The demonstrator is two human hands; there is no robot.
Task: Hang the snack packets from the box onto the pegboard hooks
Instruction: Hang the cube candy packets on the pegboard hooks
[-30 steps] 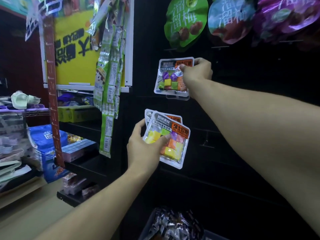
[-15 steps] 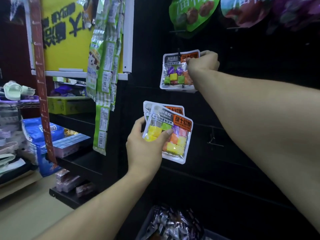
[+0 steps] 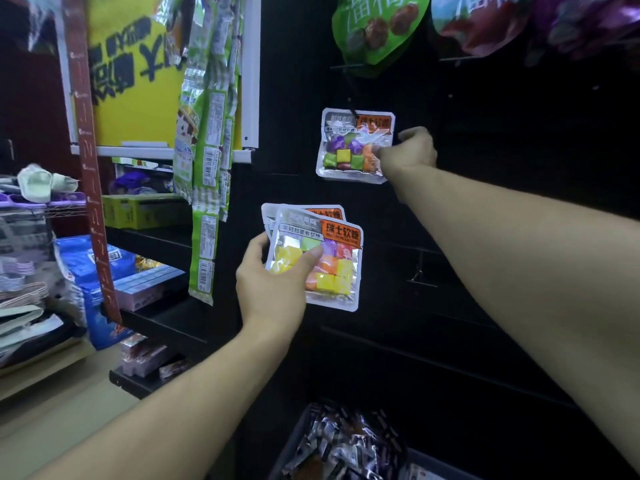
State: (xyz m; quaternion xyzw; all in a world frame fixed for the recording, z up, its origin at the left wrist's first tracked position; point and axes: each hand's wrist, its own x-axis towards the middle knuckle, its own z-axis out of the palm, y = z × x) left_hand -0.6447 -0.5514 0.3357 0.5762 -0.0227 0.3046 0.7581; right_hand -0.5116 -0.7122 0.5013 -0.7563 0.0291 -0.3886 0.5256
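Note:
A clear packet of coloured candy cubes (image 3: 346, 147) hangs by its top hole on a black hook (image 3: 354, 110) of the dark pegboard (image 3: 502, 174). My right hand (image 3: 410, 150) is at the packet's right edge, thumb on its front, pinching it. Lower down, my left hand (image 3: 273, 285) grips two more of the same packets (image 3: 322, 261), fanned one behind the other, in front of the board. The box (image 3: 301, 431) of shiny wrapped snacks sits at the bottom, under my arms.
An empty hook (image 3: 420, 271) sticks out right of the held packets. Green (image 3: 377, 29) and red snack bags hang along the top row. Green packet strips (image 3: 207, 150) dangle at left beside dark shelves (image 3: 156, 244) holding boxes.
The packet's hole has gone onto the hook. My right hand slid from its top right corner down to its right edge. My left hand kept its two packets.

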